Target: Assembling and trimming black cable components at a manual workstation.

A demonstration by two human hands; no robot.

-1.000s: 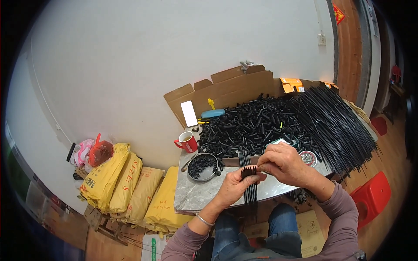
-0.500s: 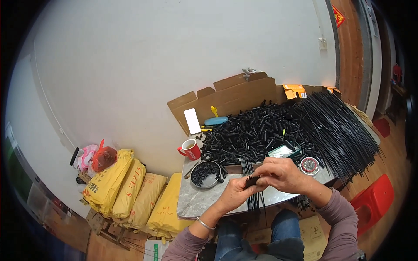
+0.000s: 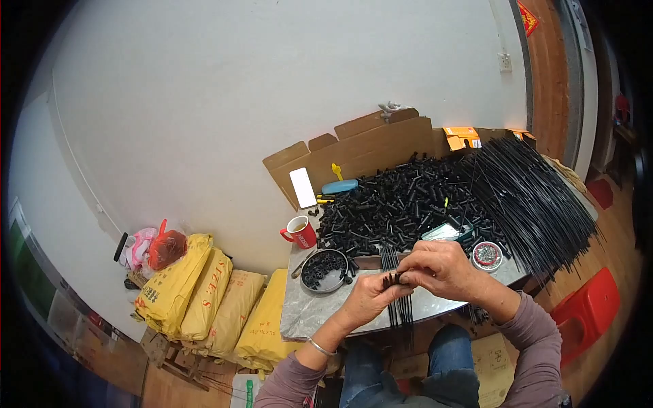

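Note:
My left hand (image 3: 371, 299) is closed around a small bunch of thin black pieces (image 3: 391, 280), whose dark tips stick up in a row between thumb and fingers. Against that bunch, the thumb and fingers of my right hand (image 3: 441, 272) are pinched; whatever is between them is too small to make out. Thin black rods (image 3: 403, 314) run beneath both hands and past the table's near edge. Whether they join the held pieces is hidden by the hands. To the left of my hands stands a round metal bowl (image 3: 304, 282) of small black parts.
A large heap of short black tubes (image 3: 401, 204) covers the table (image 3: 299, 316), with long black rods (image 3: 537, 204) piled at right. Nearby are a red mug (image 3: 303, 236), a white-screened phone (image 3: 302, 188), a green-rimmed tray (image 3: 449, 232) and a round tin (image 3: 486, 256). A red stool (image 3: 588, 316) stands right.
Both hands stay close together over the rods. The tips in my left hand now look more spread apart, and my right fingers have shifted slightly along them. The whole view has moved a little.

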